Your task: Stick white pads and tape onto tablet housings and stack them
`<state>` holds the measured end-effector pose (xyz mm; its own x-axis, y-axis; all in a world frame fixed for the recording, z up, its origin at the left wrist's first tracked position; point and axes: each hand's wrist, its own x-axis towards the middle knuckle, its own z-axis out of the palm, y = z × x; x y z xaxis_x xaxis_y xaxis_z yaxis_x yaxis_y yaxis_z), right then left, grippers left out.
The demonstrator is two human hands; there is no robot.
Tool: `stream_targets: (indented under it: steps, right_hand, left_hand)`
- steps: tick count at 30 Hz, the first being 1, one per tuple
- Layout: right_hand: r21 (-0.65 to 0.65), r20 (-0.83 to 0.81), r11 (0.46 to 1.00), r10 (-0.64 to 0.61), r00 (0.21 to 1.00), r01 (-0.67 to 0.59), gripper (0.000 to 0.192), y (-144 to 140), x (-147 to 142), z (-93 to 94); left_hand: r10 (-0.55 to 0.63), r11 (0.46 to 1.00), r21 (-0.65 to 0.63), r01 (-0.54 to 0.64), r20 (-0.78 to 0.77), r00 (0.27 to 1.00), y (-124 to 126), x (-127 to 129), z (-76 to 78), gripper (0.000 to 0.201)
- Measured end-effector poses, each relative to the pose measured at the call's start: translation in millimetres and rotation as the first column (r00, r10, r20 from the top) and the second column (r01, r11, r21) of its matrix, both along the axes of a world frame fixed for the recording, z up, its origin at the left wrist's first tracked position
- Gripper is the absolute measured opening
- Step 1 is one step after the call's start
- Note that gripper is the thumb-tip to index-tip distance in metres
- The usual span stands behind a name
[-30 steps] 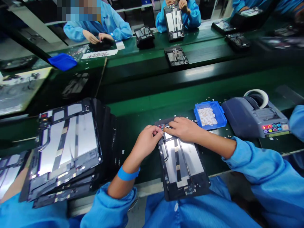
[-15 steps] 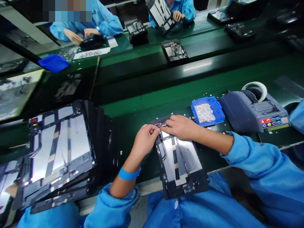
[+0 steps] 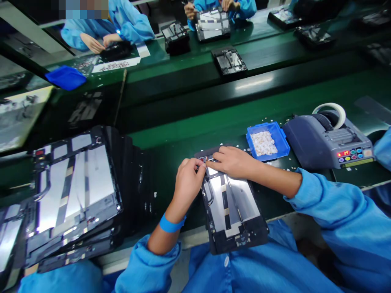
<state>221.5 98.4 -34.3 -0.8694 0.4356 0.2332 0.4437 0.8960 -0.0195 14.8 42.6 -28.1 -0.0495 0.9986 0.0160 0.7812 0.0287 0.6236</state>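
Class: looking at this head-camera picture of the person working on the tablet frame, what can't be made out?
- Head view: whatever the left hand and right hand pinch on the tablet frame, hidden by fingers.
- White bits in the blue tray: too small.
- Stack of frames: cut off by the left edge.

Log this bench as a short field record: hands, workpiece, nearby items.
left hand: fingertips pinched at the top edge of the tablet frame
right hand: flat on the frame's top edge, fingertips meeting the left
frame position: on the green bench, overhanging its near edge
right of hands: blue tray of white bits, tape dispenser
left of hands: stack of frames
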Motion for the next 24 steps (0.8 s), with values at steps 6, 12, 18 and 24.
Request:
stream_targets:
  steps: [6, 12, 18, 24]
  right_hand:
    - [-0.017, -0.010, 1.000, -0.010, 1.000, 0.010, 0.032, 0.9, 2.3, -1.6]
    - [-0.035, 0.055, 0.999, -0.001, 0.998, 0.003, 0.044, -0.5, 1.2, 3.1]
    - [-0.116, 0.127, 0.993, 0.023, 0.992, -0.008, 0.043, 8.3, -7.5, 19.2]
    - [-0.385, -0.123, 0.832, -0.476, 0.871, 0.400, 0.042, -30.8, 41.8, 21.8]
  left_hand:
    - [0.222, 0.975, -0.071, -0.211, 0.259, 0.940, 1.5, 0.8, -15.1, 0.026]
    - [0.233, 0.972, -0.152, -0.181, 0.475, 0.849, -0.9, -2.4, -29.1, 0.040]
    - [0.165, 0.981, -0.164, -0.105, 0.410, 0.897, 1.8, -4.3, -25.4, 0.041]
    - [0.199, 0.979, -0.125, -0.164, 0.366, 0.909, -44.9, -13.6, -23.9, 0.053]
